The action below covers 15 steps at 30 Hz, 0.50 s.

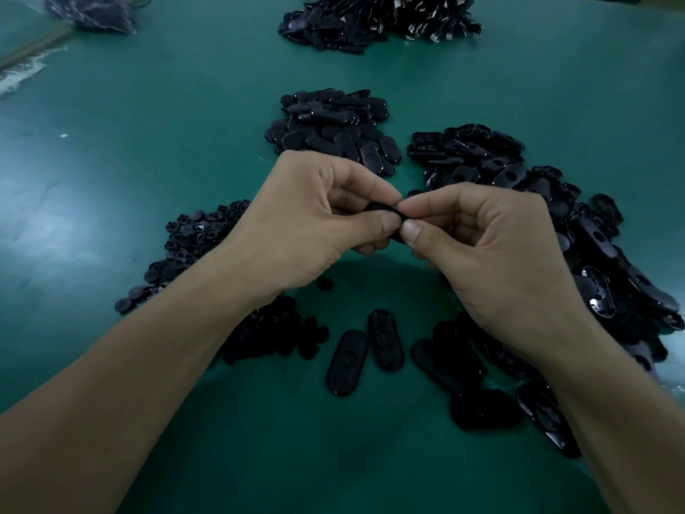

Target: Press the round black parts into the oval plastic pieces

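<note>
Far L, a plastic bag point(89, 11) of dark stock sits at the back of the green table point(148, 124), well apart from your work; prob. reserve. Nearer, the pile of round black parts point(192, 246) lies just beside and partly under your L forearm, so that side can feed w/o reaching. Centre back, a heap of oval pieces point(333, 131) lies just beyond your knuckles. It looks like the done stack, but I can't tell if they're fitted. Behind it, at the table's far edge, a far pile point(378, 20) w/ shiny bits is out of play. Two loose ovals point(346, 361) lie flat btwn your forearms, close to you. On the R, a long heap of open ovals point(519, 187), holes showing, runs beside your R forearm; raw stock for that side, I'd judge.

Hands: your left hand point(307, 220) is curled tight, thumb + forefinger pinching the L end of a small black piece point(376, 207) held above the table at centre. Your right hand point(493, 250) mirrors it, pinching the R end, thumb tips nearly touching. Both grips are narrow, w/ nothing else held. Your fingertips hide most of the piece, so I can't tell if a round part is seated in it. You're prob. mid-press.
</note>
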### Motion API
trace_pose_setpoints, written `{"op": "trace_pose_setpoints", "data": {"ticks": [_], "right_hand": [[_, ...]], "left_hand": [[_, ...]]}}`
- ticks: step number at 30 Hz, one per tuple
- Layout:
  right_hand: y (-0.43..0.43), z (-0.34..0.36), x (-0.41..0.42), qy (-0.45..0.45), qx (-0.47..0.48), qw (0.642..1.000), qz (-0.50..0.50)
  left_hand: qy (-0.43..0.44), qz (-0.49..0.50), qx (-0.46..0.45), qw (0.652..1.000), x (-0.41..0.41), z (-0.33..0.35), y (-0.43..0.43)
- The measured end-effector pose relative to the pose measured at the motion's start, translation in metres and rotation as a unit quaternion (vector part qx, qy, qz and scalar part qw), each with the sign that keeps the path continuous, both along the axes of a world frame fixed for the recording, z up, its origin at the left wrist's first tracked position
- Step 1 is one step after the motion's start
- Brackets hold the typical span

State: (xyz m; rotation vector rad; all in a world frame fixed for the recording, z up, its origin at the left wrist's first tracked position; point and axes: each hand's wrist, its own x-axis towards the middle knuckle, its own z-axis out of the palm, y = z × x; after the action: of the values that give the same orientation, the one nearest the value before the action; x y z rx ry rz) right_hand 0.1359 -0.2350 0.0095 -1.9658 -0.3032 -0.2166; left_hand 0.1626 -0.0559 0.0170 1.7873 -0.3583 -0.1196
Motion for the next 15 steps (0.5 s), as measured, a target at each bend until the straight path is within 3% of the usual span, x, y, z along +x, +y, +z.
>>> {"op": "trace_pose_setpoints", "data": {"ticks": [15], "right_hand": [[-0.0037, -0.0006, -0.0009, 0.018, -0.001, 1.0, -0.01]], "left_hand": [[0.015, -0.016, -0.006, 1.0, -0.0025, 0.0005, -0.0009]]}}
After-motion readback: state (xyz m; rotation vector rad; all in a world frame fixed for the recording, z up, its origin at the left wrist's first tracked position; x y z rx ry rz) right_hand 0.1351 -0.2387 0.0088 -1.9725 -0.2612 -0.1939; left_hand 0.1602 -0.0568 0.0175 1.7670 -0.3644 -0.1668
